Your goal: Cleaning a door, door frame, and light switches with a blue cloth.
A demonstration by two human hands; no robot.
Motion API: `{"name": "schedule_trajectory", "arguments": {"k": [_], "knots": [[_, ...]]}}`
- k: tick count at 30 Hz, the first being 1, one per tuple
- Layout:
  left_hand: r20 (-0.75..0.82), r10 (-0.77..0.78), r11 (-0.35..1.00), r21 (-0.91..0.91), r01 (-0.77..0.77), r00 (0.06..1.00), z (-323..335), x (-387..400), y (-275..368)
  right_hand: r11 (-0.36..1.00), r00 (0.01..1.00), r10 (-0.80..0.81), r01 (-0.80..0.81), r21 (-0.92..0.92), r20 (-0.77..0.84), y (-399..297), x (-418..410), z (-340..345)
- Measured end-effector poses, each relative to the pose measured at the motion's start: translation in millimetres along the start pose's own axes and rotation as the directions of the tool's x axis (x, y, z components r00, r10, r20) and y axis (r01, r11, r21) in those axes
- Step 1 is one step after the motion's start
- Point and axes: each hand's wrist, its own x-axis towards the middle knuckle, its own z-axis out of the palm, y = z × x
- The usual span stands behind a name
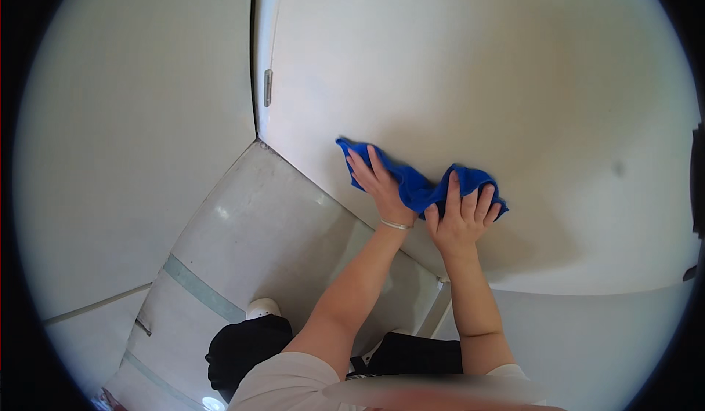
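Note:
A blue cloth point(416, 185) lies bunched against the lower part of a white door point(468, 81). My left hand point(379, 182) presses the cloth's left end to the surface, fingers spread and pointing up and left. A thin bangle point(396, 224) circles that wrist. Over the right end of the cloth, my right hand point(461, 218) is laid with its fingers apart, thumb beside the cloth's lower edge. Between the two hands the cloth sags in folds.
A metal hinge point(268, 88) sits on the door's left edge, beside a pale wall point(137, 108). Below is a light floor point(242, 207) with a greenish stripe point(201, 287). My white shoe point(262, 307) stands there. Dark fittings point(698, 180) show at the right rim.

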Motion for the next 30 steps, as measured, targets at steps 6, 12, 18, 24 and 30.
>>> {"name": "schedule_trajectory", "arguments": {"k": [6,12,18,24,30], "knots": [[0.126,0.122,0.989,0.074,-0.132,0.984,-17,63,0,0.997,0.999,0.014,-0.017,0.075,0.033,-8,9,4],[0.005,0.312,0.947,0.081,-0.312,0.95,-33,144,-10,0.995,0.995,-0.01,0.0,0.099,0.101,-29,10,5],[-0.096,0.137,0.985,-0.094,-0.146,0.986,-42,161,-63,0.995,0.977,-0.028,0.006,0.104,0.211,-77,38,2],[-0.156,0.008,0.996,-0.09,-0.022,0.988,-32,126,-125,0.992,0.961,-0.096,0.07,0.108,0.26,-100,47,7],[-0.131,-0.183,0.972,-0.175,0.159,0.974,-13,50,-177,0.956,0.886,-0.229,0.127,0.265,0.402,-98,28,13]]}}
